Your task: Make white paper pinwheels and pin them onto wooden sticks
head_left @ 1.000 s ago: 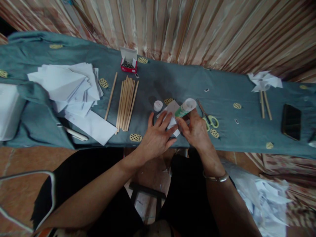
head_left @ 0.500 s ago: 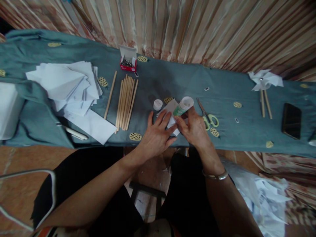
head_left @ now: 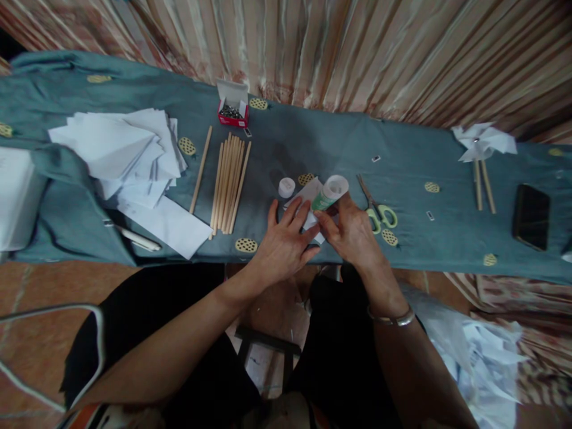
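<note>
My right hand (head_left: 351, 229) is closed around a green and white glue stick (head_left: 329, 192), tilted with its open base end up and its lower end at a small white piece of paper (head_left: 309, 192). Spread fingers of my left hand (head_left: 286, 238) lie flat on that paper, partly hiding it. A round white cap (head_left: 286, 187) stands just beyond my left fingertips. Green-handled scissors (head_left: 378, 208) lie to the right of my right hand, blades apart.
Left of my hands are wooden sticks (head_left: 230, 185), a stack of white paper (head_left: 120, 149), a white pen (head_left: 138, 239) and a red box of metal pins (head_left: 233, 110). A paper pinwheel (head_left: 480, 143) with two sticks and a phone (head_left: 530, 215) lie right. Curtains (head_left: 313, 53) hang behind.
The view shifts slightly. Both hands stay in nearly the same place, with the glue stick still held against the paper and moved barely to the left.
</note>
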`<action>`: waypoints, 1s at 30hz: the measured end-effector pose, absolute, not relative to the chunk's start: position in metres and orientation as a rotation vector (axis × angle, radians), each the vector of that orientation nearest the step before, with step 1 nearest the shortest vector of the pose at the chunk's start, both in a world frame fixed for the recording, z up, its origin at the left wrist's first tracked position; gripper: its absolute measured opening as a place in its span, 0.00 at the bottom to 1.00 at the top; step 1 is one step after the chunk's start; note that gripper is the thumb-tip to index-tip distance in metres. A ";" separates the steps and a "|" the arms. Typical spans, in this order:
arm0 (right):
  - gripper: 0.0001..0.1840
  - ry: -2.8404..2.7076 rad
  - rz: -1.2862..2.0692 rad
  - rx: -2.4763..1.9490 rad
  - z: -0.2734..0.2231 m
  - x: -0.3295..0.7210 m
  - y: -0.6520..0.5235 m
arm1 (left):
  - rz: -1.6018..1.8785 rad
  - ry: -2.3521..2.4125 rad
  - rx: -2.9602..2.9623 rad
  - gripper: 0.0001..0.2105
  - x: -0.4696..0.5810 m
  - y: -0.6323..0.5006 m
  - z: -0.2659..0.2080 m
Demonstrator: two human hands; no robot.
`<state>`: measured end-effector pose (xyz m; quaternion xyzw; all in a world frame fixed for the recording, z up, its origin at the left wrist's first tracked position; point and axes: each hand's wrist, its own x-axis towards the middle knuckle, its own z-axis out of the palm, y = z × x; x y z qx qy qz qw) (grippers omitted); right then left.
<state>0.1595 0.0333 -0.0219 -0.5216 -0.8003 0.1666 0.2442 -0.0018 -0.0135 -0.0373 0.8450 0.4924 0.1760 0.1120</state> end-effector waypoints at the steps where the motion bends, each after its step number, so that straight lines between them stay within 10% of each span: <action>1: 0.18 -2.188 0.455 -1.419 -0.022 0.160 0.033 | 0.516 1.443 2.480 0.22 -0.002 -0.013 -0.037; 30: 0.15 -2.071 0.281 -1.482 -0.015 0.179 0.029 | 0.472 1.452 2.523 0.22 -0.003 -0.013 -0.041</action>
